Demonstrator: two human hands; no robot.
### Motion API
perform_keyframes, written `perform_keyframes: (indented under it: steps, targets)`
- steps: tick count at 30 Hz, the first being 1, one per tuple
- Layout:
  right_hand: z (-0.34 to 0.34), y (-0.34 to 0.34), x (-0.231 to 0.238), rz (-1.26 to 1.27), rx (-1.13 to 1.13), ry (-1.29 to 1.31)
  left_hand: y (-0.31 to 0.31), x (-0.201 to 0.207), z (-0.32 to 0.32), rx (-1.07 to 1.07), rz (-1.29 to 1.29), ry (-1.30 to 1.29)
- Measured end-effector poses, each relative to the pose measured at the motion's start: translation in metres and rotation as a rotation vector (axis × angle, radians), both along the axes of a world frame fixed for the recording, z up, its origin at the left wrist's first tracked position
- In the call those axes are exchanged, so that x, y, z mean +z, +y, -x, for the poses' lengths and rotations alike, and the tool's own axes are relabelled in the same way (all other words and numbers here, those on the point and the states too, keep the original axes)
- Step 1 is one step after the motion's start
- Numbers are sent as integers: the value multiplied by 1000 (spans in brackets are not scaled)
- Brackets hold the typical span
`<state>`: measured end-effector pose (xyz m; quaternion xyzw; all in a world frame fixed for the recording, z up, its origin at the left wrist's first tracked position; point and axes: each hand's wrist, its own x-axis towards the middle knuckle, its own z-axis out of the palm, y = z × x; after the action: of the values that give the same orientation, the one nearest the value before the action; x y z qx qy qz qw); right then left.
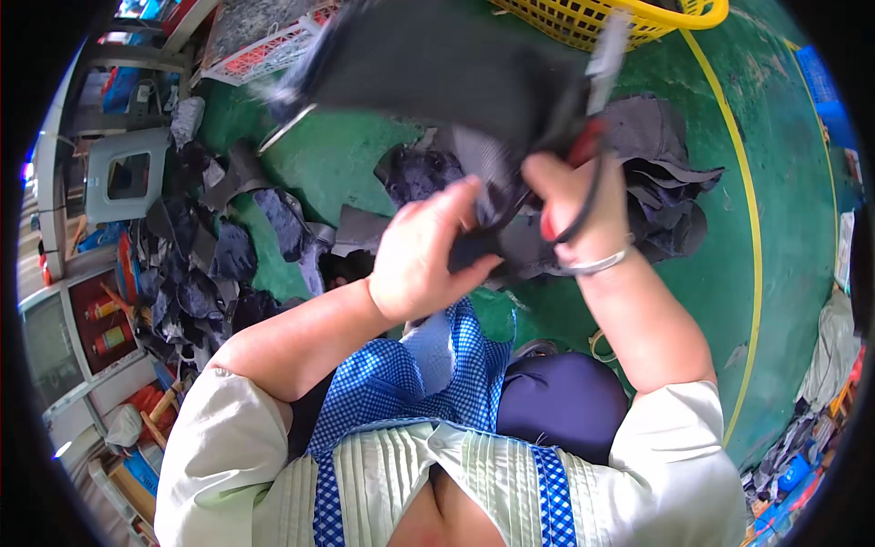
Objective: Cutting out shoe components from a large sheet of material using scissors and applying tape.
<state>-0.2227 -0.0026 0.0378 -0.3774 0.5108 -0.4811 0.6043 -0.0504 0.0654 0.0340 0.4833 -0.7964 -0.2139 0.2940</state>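
Note:
A large dark grey cloth piece (pixel 447 73), smeared by motion, hangs raised in front of me above the floor. My left hand (pixel 424 246) is closed on a dark lower part of this cloth, pinched between thumb and fingers. Around the red-and-black handles of what look like scissors (pixel 588 141) my right hand (pixel 583 205) is closed, close against the cloth; the blades cannot be made out. Beneath both hands, dark cut cloth pieces (pixel 652 137) lie heaped on the green floor.
A yellow plastic basket (pixel 629 23) stands at the far side, a white crate (pixel 264 55) at the far left. Dark cloth scraps (pixel 196 283) pile up at left beside a grey plastic stool (pixel 128 173). A yellow line (pixel 752 237) crosses the floor at right.

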Motion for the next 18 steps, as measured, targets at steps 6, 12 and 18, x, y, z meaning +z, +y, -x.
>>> perform_keyframes:
  steps: [6,12,18]
  targets:
    - [111,-61,-16,192,-664,-92,-32,-84,-39,114,-432,-294]
    - [199,-22,-128,-214,-926,34,-31,-95,0,60,-475,-51]
    - [139,80,-79,-297,-9,-27,-31,-71,3,-26,-195,-90]
